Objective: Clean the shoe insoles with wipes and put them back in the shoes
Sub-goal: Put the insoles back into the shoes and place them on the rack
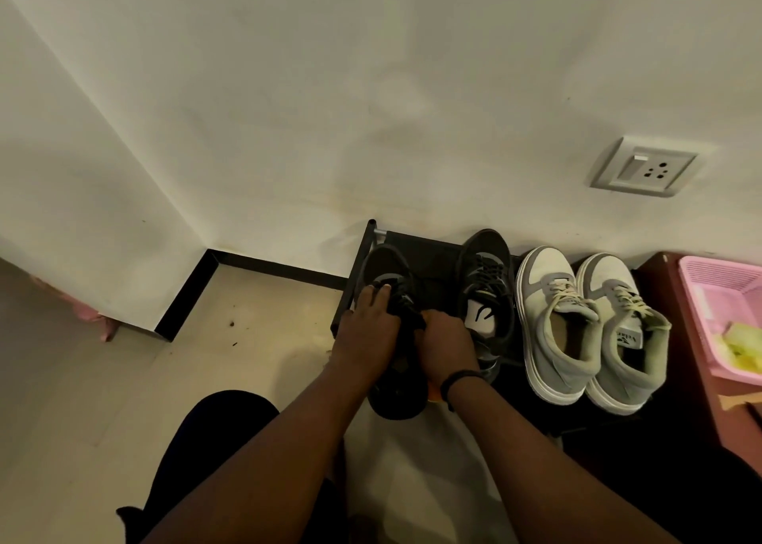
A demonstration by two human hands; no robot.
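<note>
Both forearms reach over pale floor tiles (123,378) — left hand (365,329) and right hand (447,347) clutch a black sneaker (391,279) on the dark rack (363,254) against a white corner wall (288,89).

- Left shoe (385,271), centre of frame: black, grey band across the top.
- Second shoe (486,279), right of it: black, grey stripes, white insole with a black mark.
- Sneakers (577,329), right: grey and white, cream laces, white soles.
- Basket (721,296), right edge: pink.
- Socket (645,167), upper right: grey.
- Wall (288,89): off-white, with black skirting (264,264).
- Wristband (457,378): black.
</note>
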